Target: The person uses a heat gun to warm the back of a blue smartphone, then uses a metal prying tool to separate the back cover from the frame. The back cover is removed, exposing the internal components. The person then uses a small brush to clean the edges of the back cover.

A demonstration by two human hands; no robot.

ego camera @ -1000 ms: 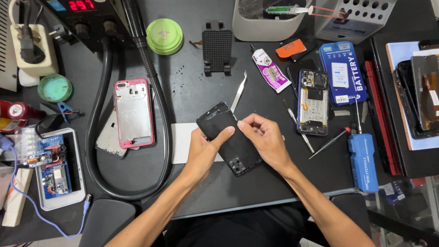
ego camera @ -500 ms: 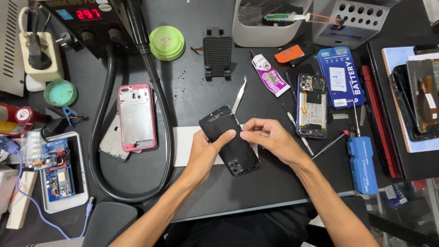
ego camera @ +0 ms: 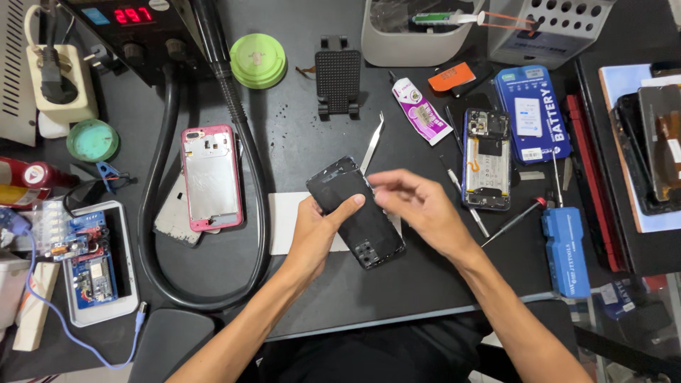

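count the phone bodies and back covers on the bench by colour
Black back cover, in the left hand and right hand: 1
Pink-framed phone body: 1
Blue opened phone: 1
Total: 3

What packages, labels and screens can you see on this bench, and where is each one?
Blue battery pack: upper right, flat rectangle, white label.
Glue tube: top centre, white with purple label.
Red digit display: top left, on a black box.
Blue tool case: right of the hands, long rectangle.
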